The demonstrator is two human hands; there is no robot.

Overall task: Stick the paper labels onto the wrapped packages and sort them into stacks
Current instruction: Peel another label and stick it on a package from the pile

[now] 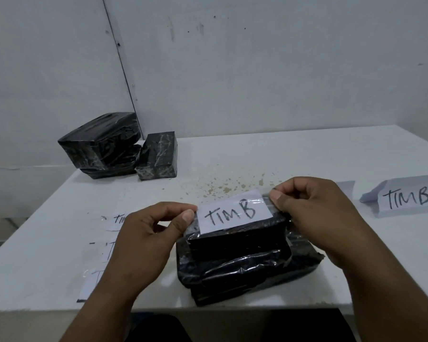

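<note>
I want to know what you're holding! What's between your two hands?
In the head view, a white paper label reading "TIM B" lies between the left hand and right hand, on the top black wrapped package; both pinch its ends.

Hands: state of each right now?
Left hand: pinching the left end of the TIM B label on the top package.
Right hand: pinching the label's right end.

Both hands pinch "TIM B" label ends atop near black package stack.
</note>
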